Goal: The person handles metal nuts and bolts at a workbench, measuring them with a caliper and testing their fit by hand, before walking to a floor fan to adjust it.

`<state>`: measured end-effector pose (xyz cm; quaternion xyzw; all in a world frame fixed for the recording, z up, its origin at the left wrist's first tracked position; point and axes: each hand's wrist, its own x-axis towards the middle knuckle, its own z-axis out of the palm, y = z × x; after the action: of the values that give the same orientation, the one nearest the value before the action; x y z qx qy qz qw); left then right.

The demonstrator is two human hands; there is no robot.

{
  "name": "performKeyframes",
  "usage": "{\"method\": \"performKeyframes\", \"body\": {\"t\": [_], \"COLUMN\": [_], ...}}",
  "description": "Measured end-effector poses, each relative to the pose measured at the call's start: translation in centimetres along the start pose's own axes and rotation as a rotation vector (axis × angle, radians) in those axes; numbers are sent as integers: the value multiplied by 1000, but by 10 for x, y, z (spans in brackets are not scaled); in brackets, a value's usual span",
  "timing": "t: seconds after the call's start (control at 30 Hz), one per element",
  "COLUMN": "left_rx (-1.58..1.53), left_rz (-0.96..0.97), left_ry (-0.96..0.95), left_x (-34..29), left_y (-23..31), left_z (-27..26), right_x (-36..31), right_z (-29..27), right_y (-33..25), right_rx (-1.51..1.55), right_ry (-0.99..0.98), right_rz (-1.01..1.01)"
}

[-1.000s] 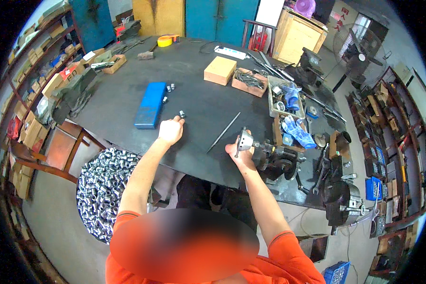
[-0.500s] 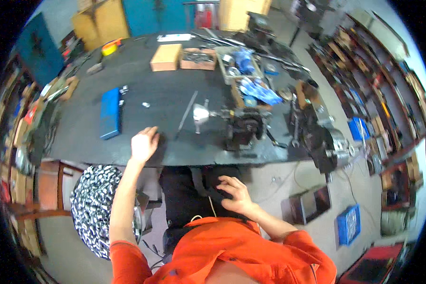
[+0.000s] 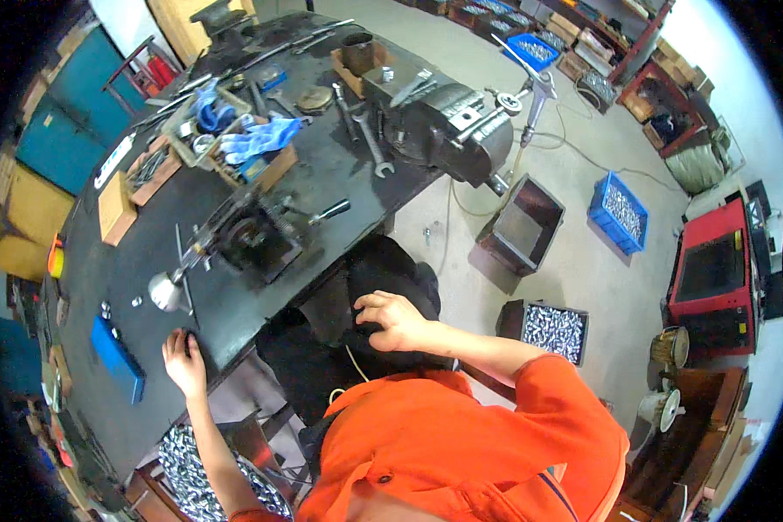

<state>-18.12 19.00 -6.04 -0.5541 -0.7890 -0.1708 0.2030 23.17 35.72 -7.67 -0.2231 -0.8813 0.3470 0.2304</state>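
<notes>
Head view: The left hand [image 3: 185, 364] rests palm down at the near table [image 3: 235, 317] edge, fingers loosely spread, no object visible in it. The slim metal rod [image 3: 190, 304] lies on the table directly far of its fingertips; the long axis runs far to near, near end just beside them. The silver chuck [image 3: 164, 292] stands far and slightly left. The left hand is nearer to both. The right hand [image 3: 393, 321], well to the right over dark trousers [image 3: 400, 270], has fingers half curled around nothing visible.
</notes>
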Motion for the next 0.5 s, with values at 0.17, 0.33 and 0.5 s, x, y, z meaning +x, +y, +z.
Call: {"method": "performKeyframes", "body": {"t": [0.17,0.33,0.5], "left_rx": [29,94,201], "left_rz": [-60,-53,-95], "left_ry": [-13,-103,-211], "left_x": [-16,-13,-10], "left_y": [-6,-11,6], "left_z": [8,11,5], "right_x": [-12,-27,-34], "right_z": [-5,-20,-34], "right_y": [50,111,141], "right_rx": [-60,53,205], "right_ry": [42,112,187], "right_rz": [180,413,703]}}
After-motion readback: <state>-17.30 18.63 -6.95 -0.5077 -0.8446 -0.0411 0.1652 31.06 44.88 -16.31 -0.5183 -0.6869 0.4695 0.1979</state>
